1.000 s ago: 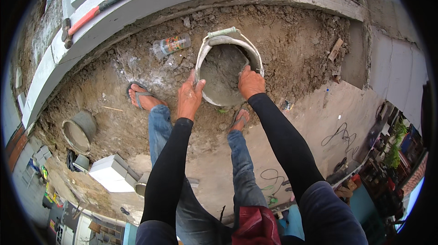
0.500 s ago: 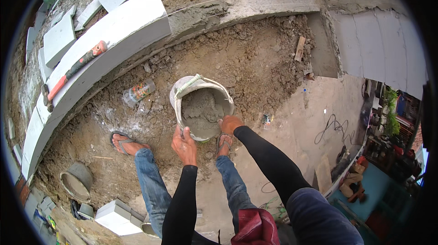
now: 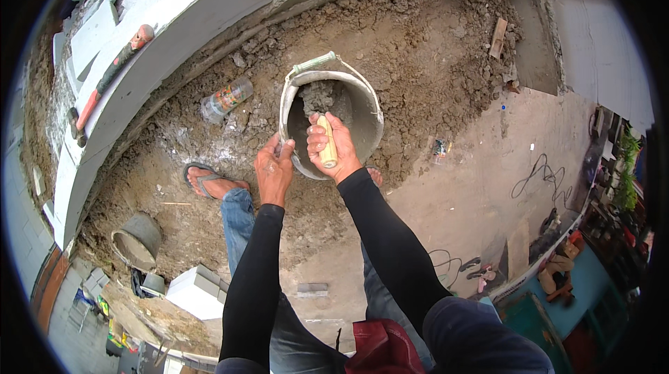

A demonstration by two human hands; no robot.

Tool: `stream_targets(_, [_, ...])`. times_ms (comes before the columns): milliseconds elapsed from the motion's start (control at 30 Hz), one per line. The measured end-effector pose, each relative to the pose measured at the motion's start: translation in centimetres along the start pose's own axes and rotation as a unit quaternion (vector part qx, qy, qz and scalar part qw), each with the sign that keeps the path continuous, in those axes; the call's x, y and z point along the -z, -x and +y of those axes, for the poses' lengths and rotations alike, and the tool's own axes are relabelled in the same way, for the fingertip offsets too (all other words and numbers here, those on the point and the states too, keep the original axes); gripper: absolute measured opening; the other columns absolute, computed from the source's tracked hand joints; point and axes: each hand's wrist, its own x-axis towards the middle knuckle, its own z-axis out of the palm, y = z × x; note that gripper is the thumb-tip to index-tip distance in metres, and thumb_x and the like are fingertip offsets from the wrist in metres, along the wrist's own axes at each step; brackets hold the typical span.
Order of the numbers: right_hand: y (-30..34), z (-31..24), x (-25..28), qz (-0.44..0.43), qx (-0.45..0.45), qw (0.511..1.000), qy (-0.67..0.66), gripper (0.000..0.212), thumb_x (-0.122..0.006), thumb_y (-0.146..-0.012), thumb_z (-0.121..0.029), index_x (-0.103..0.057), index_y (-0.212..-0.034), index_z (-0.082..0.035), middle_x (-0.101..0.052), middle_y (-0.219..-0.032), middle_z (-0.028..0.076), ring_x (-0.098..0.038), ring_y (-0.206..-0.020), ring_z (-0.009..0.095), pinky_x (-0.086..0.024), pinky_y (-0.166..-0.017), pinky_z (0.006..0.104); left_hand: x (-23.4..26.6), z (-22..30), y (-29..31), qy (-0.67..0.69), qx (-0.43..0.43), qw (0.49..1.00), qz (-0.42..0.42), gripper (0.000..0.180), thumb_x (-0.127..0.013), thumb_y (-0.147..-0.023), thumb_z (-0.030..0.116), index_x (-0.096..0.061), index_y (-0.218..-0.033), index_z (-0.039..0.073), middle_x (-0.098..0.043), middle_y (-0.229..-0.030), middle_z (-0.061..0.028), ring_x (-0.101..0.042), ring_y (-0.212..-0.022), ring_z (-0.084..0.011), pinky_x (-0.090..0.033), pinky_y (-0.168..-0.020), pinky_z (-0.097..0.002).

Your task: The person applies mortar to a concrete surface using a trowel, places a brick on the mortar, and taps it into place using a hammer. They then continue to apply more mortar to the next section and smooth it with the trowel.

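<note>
A whitish bucket (image 3: 377, 127) with grey mortar inside stands on the dirt in front of me, tilted so that its mouth faces me. Its wire bail with a pale green grip (image 3: 313, 62) rests up at the far rim. Wrapped round the yellow handle of a trowel (image 3: 326, 143) is my right hand (image 3: 338, 147), over the bucket's mouth. A lump of wet mortar (image 3: 319, 97) sits just beyond that fist and hides the trowel's blade. My left hand (image 3: 274, 170) grips the bucket's near left rim between thumb and fingers.
A pale block wall (image 3: 174, 33) curves along the left, carrying a hammer (image 3: 111, 85) with a red and black handle. On the dirt lie a clear plastic container (image 3: 226, 100), another bucket (image 3: 136, 240) and a wood scrap (image 3: 498, 37). A cable (image 3: 543, 179) loops across the ground at right.
My right hand has come up and left to the bucket's middle, bringing the trowel handle and mortar into view. The bucket tilts more toward me; my left hand stays at its rim.
</note>
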Motion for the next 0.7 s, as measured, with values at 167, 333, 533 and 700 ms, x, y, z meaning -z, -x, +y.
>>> stream_targets(167, [8.6,2.6,-2.0,0.226,-0.042,0.86,0.456,0.037,-0.048,-0.099,-0.044,-0.057,-0.113,-0.01,-0.056,-0.073,0.001,-0.057,-0.054,0.017,-0.05,-0.05,0.0338,2.6,-2.8,-0.1,-0.02,-0.018,1.0,0.014,0.04,-0.072,-0.092,0.023,-0.071,-0.124,0.0,-0.073,-0.084,-0.014,-0.068,-0.076,-0.02,-0.053,-0.073,-0.0367])
stream_targets(333, [8.2,1.0,-2.8,0.231,0.168,0.039,0.958,0.027,-0.057,-0.1,-0.023,-0.057,-0.116,-0.001,-0.067,-0.08,0.01,-0.07,-0.067,0.024,-0.054,-0.055,0.0348,1.3,-1.7,0.7,-0.001,-0.022,1.0,0.015,0.042,-0.072,-0.093,0.023,-0.069,-0.127,-0.001,-0.072,-0.084,-0.0137,-0.066,-0.074,-0.0188,-0.053,-0.072,-0.0365])
stream_targets(533, [2.2,0.8,5.1,0.216,0.099,-0.154,0.959,0.029,-0.06,-0.093,-0.013,-0.055,-0.116,0.003,-0.073,-0.088,0.019,-0.075,-0.081,0.026,-0.059,-0.065,0.0395,0.3,-3.0,-0.8,0.054,-0.024,0.998,0.021,0.045,-0.073,-0.092,0.025,-0.068,-0.127,-0.002,-0.073,-0.087,-0.0178,-0.07,-0.079,-0.0213,-0.054,-0.075,-0.0355])
stream_targets(700, [4.3,1.2,-0.9,0.186,0.026,-0.073,0.98,0.014,-0.056,-0.096,-0.014,-0.061,-0.104,-0.004,-0.075,-0.094,0.013,-0.076,-0.087,0.027,-0.059,-0.062,0.039,1.0,-5.5,0.2,0.0,0.004,0.999,0.048,0.046,-0.074,-0.091,0.026,-0.068,-0.127,-0.003,-0.075,-0.094,-0.0209,-0.073,-0.084,-0.0232,-0.055,-0.079,-0.0349])
